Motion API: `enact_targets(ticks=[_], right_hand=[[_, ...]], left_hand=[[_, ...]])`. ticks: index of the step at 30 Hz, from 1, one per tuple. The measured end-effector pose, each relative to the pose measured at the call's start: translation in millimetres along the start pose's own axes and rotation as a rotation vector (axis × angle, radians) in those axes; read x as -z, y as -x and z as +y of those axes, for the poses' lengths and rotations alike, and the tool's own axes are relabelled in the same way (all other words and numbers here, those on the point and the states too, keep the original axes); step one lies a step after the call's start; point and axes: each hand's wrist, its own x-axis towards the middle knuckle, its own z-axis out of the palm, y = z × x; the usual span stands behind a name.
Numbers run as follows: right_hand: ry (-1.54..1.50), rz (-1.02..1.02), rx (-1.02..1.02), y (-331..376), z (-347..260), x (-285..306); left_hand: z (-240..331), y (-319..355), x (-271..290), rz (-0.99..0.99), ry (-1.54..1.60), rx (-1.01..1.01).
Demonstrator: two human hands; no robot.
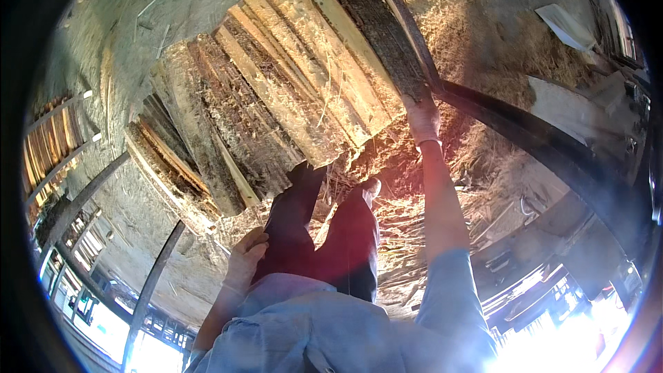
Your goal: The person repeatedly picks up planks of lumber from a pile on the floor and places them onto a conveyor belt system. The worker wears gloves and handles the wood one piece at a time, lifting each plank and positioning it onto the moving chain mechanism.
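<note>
I counted two hands through the head camera, two stacks of timber, one dark board, and more rough planks than I could number. The right hand (423, 123), with one pale band (428, 143) at its wrist, reached out on a straight arm and was closed on the near end of the dark board (373, 24); its fingertips were hard for me to make out. The board stretched away from that hand toward the top of my view, along the right edge of the large stack of planks (269, 76), while one dark beam (539, 135) ran off from just beside the hand to the right. The left hand (247, 255) hung low by the dark trousers (286, 235), well apart from the board, its fingers bent; I could not tell whether they held anything. The smaller stack (52, 138) lay far to the left, with two pale rails (59, 113) crossing it. I saw one white sheet (566, 26) at the upper right, and sawdust (476, 48) spread over the ground beyond the right hand.
</note>
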Motion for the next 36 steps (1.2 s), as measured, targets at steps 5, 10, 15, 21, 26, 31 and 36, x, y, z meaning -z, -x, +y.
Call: enact_targets(ticks=[5, 10, 15, 21, 26, 31, 36], right_hand=[[0.175, -0.01, -0.021, -2, -2, -4], [0.471, -0.163, 0.11, -18, 2, 17], [0.285, -0.01, 0.115, -11, 12, -4], [0.306, 0.059, 0.227, -23, 37, -11], [0.356, 0.05, 0.259, -21, 22, 5], [0.514, 0.105, 0.34, 24, -40, 48], [0.421, 0.382, 0.672, 73, -131, 76]], left_hand=[[-11, -19, -12, -0.074, -0.08, -0.082], [-6, -24, -15, -0.141, -0.071, -0.134], [-17, -29, -21, -0.116, -0.073, -0.094], [-14, -25, -29, -0.135, -0.01, -0.103], [-2, -41, -45, -0.264, -0.025, -0.21], [92, -70, -117, -0.408, -0.011, -0.329], [230, -119, -200, -0.394, -0.074, -0.527]])
